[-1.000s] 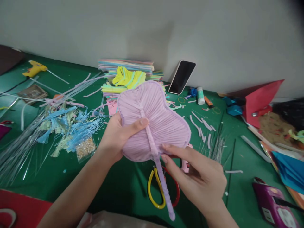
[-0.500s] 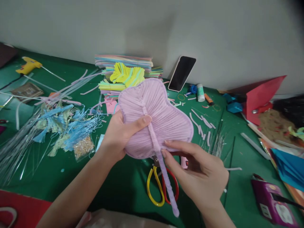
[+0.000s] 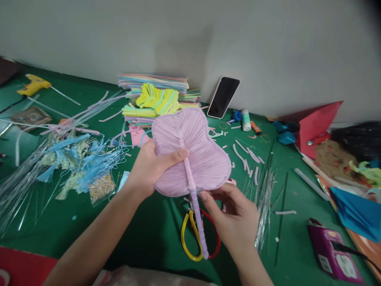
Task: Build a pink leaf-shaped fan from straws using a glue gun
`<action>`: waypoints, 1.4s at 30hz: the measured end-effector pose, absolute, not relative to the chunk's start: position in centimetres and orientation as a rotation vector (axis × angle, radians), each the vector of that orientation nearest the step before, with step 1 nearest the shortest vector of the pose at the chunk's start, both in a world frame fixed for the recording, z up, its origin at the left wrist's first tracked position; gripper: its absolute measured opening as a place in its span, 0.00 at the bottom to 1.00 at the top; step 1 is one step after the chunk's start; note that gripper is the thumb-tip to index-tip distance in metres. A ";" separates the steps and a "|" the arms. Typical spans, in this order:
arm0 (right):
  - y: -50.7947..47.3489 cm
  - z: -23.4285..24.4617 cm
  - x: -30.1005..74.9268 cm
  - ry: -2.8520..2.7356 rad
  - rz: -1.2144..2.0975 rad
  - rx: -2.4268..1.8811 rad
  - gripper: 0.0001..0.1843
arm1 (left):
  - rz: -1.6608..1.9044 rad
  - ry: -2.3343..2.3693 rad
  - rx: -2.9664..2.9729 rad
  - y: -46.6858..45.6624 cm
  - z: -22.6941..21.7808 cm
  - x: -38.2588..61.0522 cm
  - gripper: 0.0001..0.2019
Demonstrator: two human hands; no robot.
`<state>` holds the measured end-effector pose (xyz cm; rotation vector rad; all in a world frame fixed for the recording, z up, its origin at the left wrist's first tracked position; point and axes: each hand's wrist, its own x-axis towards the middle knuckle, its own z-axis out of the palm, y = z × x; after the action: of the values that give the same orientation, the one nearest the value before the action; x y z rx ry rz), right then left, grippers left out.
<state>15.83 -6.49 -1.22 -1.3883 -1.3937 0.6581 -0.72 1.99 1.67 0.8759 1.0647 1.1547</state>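
A pale purple ribbed fan (image 3: 196, 151) with a wrapped handle is held up over the green table (image 3: 149, 230). My left hand (image 3: 149, 169) grips its left edge, thumb pressed on the face near the centre rib. My right hand (image 3: 235, 216) sits just under the fan's lower right edge, thumb tip touching the base of the handle, fingers curled behind. Below the handle lie scissors (image 3: 195, 238) with one yellow and one red loop.
A stack of coloured strips (image 3: 154, 95) and a phone (image 3: 223, 97) lean at the wall. Blue tassels (image 3: 80, 159) and clear sticks lie left, a yellow glue gun (image 3: 32, 85) far left. Purple device (image 3: 333, 248), red and blue paper at right. Short purple pieces (image 3: 247, 153) are scattered.
The fan has tilted a little, its right lobe drawing in. My right hand slid down and back from the fan's lower edge to the handle base. The left grip is unchanged.
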 end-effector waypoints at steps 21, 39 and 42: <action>-5.9 -1.8 15.0 -1.406 0.339 -1.521 0.06 | 1.130 1.046 0.783 1.8 1.2 -0.2 0.21; -6.0 -2.3 13.9 -0.857 1.373 -1.296 0.12 | 1.022 1.062 0.892 2.2 0.1 -1.2 0.21; -6.0 -2.7 13.6 -0.813 1.367 -1.271 0.11 | 1.002 1.055 0.879 2.2 -0.1 -1.3 0.21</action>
<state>13.58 -6.02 -2.75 -1.2711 -0.8127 1.3670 -1.30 2.18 -0.07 0.8789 1.0551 1.0022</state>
